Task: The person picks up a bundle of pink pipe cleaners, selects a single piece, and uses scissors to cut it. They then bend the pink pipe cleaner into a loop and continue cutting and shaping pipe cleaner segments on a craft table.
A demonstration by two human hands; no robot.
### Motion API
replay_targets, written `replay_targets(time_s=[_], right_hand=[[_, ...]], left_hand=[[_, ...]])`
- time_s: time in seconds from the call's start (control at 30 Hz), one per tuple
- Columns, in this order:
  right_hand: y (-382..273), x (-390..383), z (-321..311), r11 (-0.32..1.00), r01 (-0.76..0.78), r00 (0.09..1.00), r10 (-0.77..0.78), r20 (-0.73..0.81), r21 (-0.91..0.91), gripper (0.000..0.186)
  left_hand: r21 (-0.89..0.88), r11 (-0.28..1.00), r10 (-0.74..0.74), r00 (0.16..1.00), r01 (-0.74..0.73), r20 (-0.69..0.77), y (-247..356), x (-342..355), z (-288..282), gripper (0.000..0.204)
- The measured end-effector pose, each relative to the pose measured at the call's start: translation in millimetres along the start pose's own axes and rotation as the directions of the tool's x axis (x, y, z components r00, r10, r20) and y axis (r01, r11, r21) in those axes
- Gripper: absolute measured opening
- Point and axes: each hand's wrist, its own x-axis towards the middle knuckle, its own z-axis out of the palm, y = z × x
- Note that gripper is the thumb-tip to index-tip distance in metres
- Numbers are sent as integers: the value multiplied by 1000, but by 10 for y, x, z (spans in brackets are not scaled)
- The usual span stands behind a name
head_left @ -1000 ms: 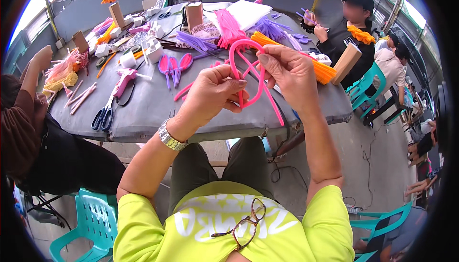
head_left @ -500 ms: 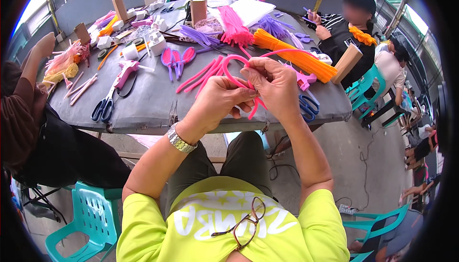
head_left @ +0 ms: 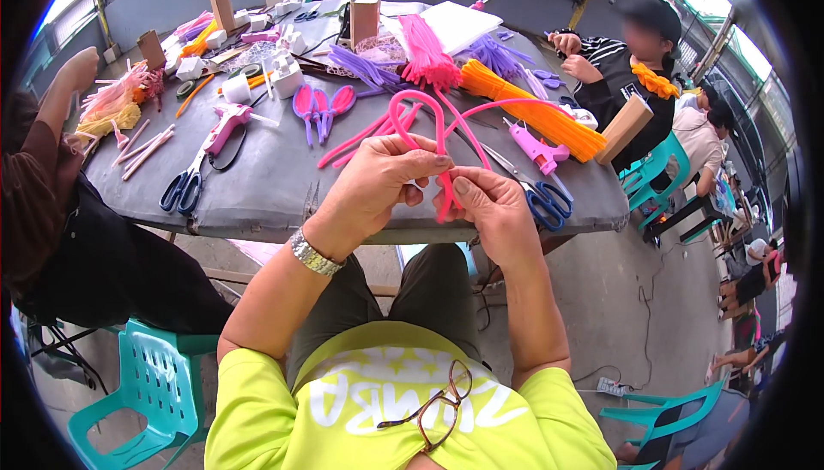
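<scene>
Clearly, left hand (head_left: pixel 379 174) and right hand (head_left: pixel 496 210) pinch the pink fuzzy stem (head_left: pixel 441 127), each grip clamped; loop points forward over surface (head_left: pixel 266 180), right hand lower, just beside left.

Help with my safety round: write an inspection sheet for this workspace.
Surface: grey table, dark marks near front edge.
Job's things: pink fuzzy stem, looped above the hands.
Clutter: left glue gun, right glue gun, left scissors, right scissors, orange stem bundle.
Hands: left hand and right hand pinch the stem.
Cables: black cord by left glue gun; floor cord by power strip.
Surroundings: brown-sleeved person, left; capped person, right; teal chair.
</scene>
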Motion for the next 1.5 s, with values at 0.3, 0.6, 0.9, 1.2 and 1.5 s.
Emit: replay_targets(time_s=[0.3,0.6,0.9,1.2,1.5], right_hand=[[-24,-6,-95,948,-210,972,176,157,240,22],[-73,-65,28,986,-95,989,110,102,-135,19],[-60,-86,61,995,-102,995,102,-11,17,20],[-11,-56,93,990,-125,991,128,39,-58,17],[-8,-45,112,988,-151,987,153,57,-29,19]], left_hand=[[133,985,95,991,-108,96,101,-71,-48,8],[268,934,228,972,-236,61,35,-162,-18,8],[305,943,125,991,-132,44,34,-177,-36,15],[384,916,108,993,-118,47,34,-177,-49,16],[246,966,73,997,-81,40,-12,-175,-67,15]])
